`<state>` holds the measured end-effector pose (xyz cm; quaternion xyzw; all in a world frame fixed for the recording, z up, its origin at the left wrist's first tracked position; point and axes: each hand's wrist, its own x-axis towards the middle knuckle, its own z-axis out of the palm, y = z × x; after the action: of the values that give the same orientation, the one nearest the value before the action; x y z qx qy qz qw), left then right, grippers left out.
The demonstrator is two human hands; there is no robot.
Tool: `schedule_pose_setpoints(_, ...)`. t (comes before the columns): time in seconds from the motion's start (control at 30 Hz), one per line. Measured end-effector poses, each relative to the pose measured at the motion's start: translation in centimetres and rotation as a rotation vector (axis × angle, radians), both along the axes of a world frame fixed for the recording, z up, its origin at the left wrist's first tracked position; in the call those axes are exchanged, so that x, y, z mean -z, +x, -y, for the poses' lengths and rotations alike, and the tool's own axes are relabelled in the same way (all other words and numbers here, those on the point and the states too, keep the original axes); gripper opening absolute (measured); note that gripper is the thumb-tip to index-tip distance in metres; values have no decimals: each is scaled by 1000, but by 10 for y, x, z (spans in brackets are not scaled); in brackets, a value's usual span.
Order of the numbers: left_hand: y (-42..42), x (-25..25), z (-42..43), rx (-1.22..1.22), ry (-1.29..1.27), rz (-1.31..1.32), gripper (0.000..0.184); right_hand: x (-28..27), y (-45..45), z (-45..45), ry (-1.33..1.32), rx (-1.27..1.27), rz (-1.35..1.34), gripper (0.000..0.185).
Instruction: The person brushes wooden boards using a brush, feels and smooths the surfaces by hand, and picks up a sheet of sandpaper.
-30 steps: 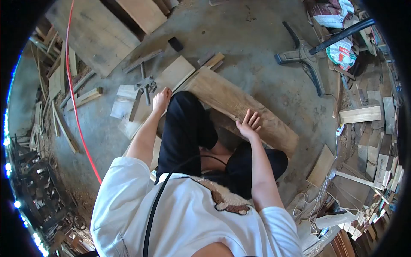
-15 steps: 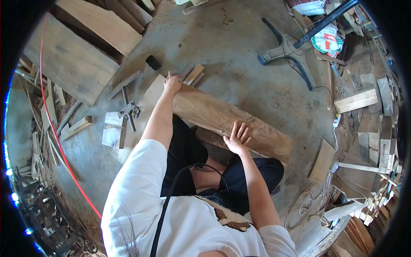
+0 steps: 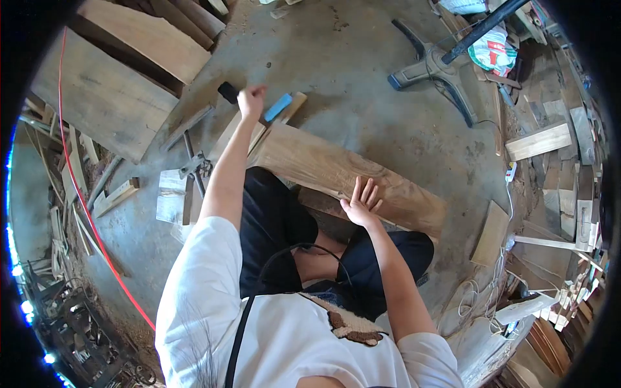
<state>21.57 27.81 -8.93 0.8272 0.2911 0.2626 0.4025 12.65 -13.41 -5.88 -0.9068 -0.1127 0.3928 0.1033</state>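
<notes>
A long wooden board (image 3: pixel 323 158) lies slantwise in front of my crossed legs. My right hand (image 3: pixel 363 204) rests on its near edge, fingers spread and holding nothing. Beyond the board's far left end, my left hand (image 3: pixel 251 102) is raised. Its fingers look bent, but blur hides whether anything is in them. Close by on its left is a small black object (image 3: pixel 228 92). Just to its right, a blue block-like piece (image 3: pixel 278 107) lies beside a short wood strip (image 3: pixel 294 108).
A metal clamp (image 3: pixel 195 165) and a pale block (image 3: pixel 173 195) are at my left. Wide planks (image 3: pixel 103 90) lean beyond a red hose (image 3: pixel 83 200). A stand base (image 3: pixel 433 71) is at the far right, with scrap wood (image 3: pixel 538 142) and a white cable (image 3: pixel 501 258) nearer.
My left hand has lifted off the board's far end and moved slightly away from me, beside the black object. A blue face now shows where a greyish piece was. My right hand stays on the board.
</notes>
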Motion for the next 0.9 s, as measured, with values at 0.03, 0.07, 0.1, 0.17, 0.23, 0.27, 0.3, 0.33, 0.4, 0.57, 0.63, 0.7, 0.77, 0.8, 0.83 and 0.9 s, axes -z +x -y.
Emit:
schedule_pose_setpoints(0.03, 5, -25, -2, -57, 37, 112, 15, 1, 0, 0, -7, -5, 9, 85)
schedule_pose_setpoints(0.07, 6, -51, -4, -29, 25, 109, 15, 0, -4, 0, -13, -1, 8, 85)
schedule_pose_setpoints(0.1, 9, -78, -8, -5, 14, 113, 16, -2, -4, 0, -16, -1, 14, 85)
schedule_pose_setpoints(0.17, 9, -91, -13, 88, 84, 30, 17, -2, -1, -2, -22, 1, 30, 86)
schedule_pose_setpoints(0.23, 2, -66, -17, 232, 236, -151, 19, 4, -2, -1, -20, -2, 41, 86)
schedule_pose_setpoints(0.27, 0, -36, -27, 342, 195, -307, 22, 6, -1, -1, -21, -3, 49, 86)
schedule_pose_setpoints(0.3, -4, 6, -37, 388, 270, -365, 23, 7, -2, 0, -14, -2, 58, 86)
schedule_pose_setpoints(0.33, -7, 40, -44, 434, 343, -423, 23, 6, -2, 0, 5, 9, 50, 87)
schedule_pose_setpoints(0.4, -15, 61, -40, 391, 89, -656, 27, 4, -2, 1, 29, 18, 46, 87)
schedule_pose_setpoints(0.57, -17, 88, -36, 278, -57, -629, 33, 3, -4, 0, 36, 18, 93, 86)
schedule_pose_setpoints(0.63, -6, 122, -41, 112, -120, -495, 32, 3, -6, 0, 33, 31, 93, 85)
schedule_pose_setpoints(0.7, 3, 100, -24, -67, -140, -343, 29, 4, -7, 0, 42, 36, 109, 85)
schedule_pose_setpoints(0.77, 9, 72, -9, -175, -105, -225, 27, 2, -6, 1, 38, 32, 111, 85)
schedule_pose_setpoints(0.8, 9, 59, -6, -187, -54, -189, 26, 0, -8, 1, 31, 34, 101, 85)
schedule_pose_setpoints(0.83, 14, 42, -7, -200, 1, -146, 25, 0, -7, -1, 31, 35, 96, 84)
schedule_pose_setpoints(0.9, 34, -18, -13, -341, -230, 318, 18, 0, -9, -1, 28, 28, 114, 83)
